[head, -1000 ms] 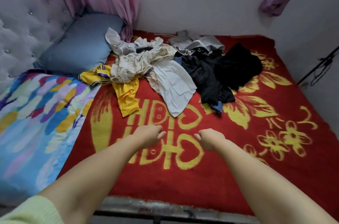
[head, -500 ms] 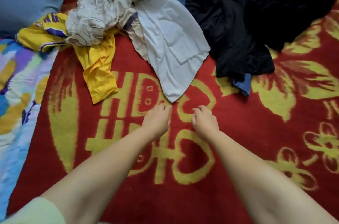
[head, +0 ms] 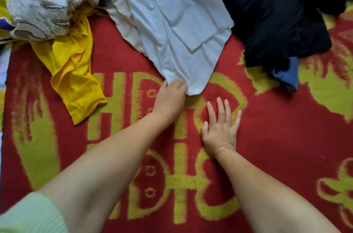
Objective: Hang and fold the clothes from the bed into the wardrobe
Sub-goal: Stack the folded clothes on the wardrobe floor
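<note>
A pile of clothes lies across the top of the head view on the red blanket. A white garment hangs down toward me, and my left hand grips its lowest corner with curled fingers. My right hand lies flat on the blanket with fingers spread, just right of the left hand and apart from the cloth. A yellow jersey lies to the left, a pale patterned garment above it, and black clothes with a blue piece lie to the right.
The red blanket with yellow lettering and flowers covers the bed below the pile. A strip of multicoloured bedding shows at the far left edge. The wardrobe is not in view.
I have leaned in closer over the bed. My left hand reached forward and took hold of the white garment's corner. My right hand opened and flattened on the blanket.
</note>
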`<state>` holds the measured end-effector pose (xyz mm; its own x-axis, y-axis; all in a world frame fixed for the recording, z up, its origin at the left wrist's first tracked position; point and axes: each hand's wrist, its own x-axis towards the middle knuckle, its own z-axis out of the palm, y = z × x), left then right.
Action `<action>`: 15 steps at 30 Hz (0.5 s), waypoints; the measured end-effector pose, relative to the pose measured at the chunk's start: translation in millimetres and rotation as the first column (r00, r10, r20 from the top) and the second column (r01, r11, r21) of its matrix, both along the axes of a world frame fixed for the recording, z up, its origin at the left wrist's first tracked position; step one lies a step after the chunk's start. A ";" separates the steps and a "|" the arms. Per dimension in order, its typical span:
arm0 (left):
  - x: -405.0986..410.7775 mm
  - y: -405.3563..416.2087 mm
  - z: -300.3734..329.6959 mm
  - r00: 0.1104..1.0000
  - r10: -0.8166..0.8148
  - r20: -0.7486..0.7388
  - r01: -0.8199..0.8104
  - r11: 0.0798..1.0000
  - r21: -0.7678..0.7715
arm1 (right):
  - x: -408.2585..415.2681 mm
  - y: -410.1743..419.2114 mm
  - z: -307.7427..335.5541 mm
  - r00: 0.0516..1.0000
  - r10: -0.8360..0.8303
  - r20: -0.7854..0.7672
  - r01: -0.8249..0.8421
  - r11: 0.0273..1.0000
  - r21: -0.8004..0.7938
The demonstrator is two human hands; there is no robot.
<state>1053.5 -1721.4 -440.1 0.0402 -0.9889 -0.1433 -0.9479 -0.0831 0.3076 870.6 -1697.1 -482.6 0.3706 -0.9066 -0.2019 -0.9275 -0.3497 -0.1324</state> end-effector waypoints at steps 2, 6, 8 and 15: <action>1.5 -11.8 15.7 0.977 0.164 -0.136 -0.164 0.986 0.011 | -1.1 -0.2 -1.0 1.000 0.002 -0.028 -0.001 0.999 0.036; 17.1 -13.0 55.0 0.910 0.322 -0.262 -0.326 0.945 0.029 | -1.0 -7.2 3.7 0.992 0.037 -0.117 -0.017 0.985 0.172; 28.2 -2.4 77.4 0.877 0.379 -0.296 -0.394 0.919 0.010 | -2.4 -14.1 11.9 0.991 0.060 -0.119 -0.023 0.957 0.288; 30.0 48.8 176.8 0.788 0.467 -0.401 -0.522 0.852 -0.033 | 8.9 -30.1 120.4 0.999 -0.037 0.031 0.018 0.880 0.475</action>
